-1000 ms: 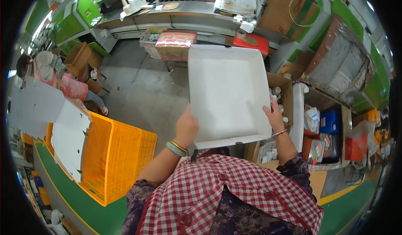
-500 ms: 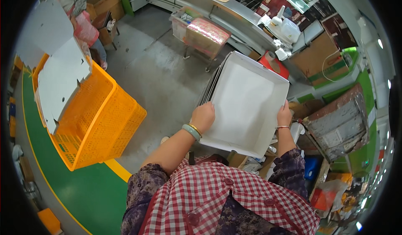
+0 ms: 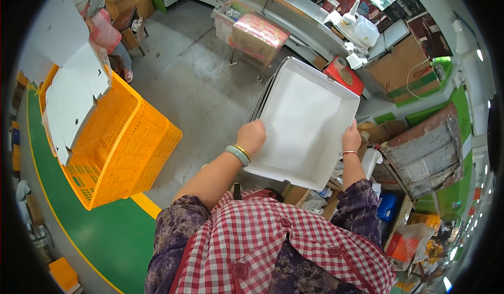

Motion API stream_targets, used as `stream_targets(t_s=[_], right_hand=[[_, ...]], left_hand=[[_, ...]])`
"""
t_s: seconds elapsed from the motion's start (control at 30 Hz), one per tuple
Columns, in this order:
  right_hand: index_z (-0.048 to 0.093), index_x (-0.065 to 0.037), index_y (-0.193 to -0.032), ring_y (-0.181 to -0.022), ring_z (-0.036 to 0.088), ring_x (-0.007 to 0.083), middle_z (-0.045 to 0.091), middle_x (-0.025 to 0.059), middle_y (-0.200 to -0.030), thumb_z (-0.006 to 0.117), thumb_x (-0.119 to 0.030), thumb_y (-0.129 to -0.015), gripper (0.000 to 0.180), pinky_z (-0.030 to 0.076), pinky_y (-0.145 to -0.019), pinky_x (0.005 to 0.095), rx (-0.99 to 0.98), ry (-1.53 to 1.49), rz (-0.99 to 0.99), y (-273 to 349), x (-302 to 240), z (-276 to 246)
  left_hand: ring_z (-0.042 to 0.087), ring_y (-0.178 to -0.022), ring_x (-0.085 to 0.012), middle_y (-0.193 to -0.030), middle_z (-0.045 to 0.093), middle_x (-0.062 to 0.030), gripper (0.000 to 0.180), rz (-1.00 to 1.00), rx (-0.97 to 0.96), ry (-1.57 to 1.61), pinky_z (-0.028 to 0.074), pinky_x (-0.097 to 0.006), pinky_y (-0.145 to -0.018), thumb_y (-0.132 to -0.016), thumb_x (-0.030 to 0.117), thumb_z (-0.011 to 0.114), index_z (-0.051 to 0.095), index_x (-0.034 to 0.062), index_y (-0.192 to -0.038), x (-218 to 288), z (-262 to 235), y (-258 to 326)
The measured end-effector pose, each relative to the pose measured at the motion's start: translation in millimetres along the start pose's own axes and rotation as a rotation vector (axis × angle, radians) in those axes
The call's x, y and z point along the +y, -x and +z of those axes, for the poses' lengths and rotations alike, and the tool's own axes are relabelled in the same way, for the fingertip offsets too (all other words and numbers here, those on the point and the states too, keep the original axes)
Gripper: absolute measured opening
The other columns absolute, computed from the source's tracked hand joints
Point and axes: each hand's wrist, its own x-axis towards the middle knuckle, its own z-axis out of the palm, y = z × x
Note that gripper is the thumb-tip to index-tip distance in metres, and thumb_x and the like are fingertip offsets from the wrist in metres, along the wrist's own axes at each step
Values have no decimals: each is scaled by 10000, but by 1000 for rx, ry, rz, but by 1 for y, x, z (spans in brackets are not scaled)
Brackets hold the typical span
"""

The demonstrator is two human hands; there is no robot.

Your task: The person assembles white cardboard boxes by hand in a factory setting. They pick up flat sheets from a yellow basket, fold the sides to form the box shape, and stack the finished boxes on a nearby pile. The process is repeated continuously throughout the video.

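Between my hands is a stack of shallow white cardboard trays [image 3: 304, 123], nested in one another, with several edges showing along the left side. The top tray is bare inside and tilts away from me. My left hand [image 3: 252, 138] is closed on the stack's left edge, its fingers going under the rim. On the opposite edge, my right hand [image 3: 351, 136] is closed around the rim, thumb upward. Undersides of the trays and some fingertips are hidden.
An orange plastic crate [image 3: 152, 152] at the left holds white die-cut cardboard sheets [image 3: 79, 97]. A taped carton [image 3: 261, 34] sits on a small stand ahead. A metal-edged machine bench [image 3: 299, 5] runs along the back. Another person [image 3: 118, 52] is at the far left.
The tray stack and both hands have shifted slightly up and left in the view. My grip on the stack stays the same.
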Motion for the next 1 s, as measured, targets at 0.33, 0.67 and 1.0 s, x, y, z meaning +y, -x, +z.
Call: stream_targets(t_s=[0.33, 0.67, 1.0], right_hand=[[370, -133, -1380, -733, 624, 410, 658, 210, -842, 446, -219, -906, 488, 478, -664, 506, -19, -48, 16, 14, -7, 9], [373, -86, -1363, -1010, 585, 394, 605, 229, -1114, 460, -318, -923, 505, 457, -845, 448, -90, -494, 30, 14, 11, 8], [302, -36, -1355, -1041, 569, 413, 585, 259, -1136, 581, -282, -869, 612, 447, -868, 450, -88, -431, 132, 17, -10, 12]], left_hand=[[584, -791, -431, -826, 629, -228, 295, -59, -70, -54, 448, -524, -730, -926, 241, 394, 566, 11, -859, -10, 8, -5], [541, -1035, -385, -1162, 559, -226, 428, 101, 130, 84, 440, -464, -867, -906, 228, 481, 465, 14, -1276, -3, 12, -39], [563, -971, -380, -1119, 602, -178, 395, 41, 88, 97, 445, -454, -856, -953, 301, 419, 509, 89, -1274, 22, 2, -94]])
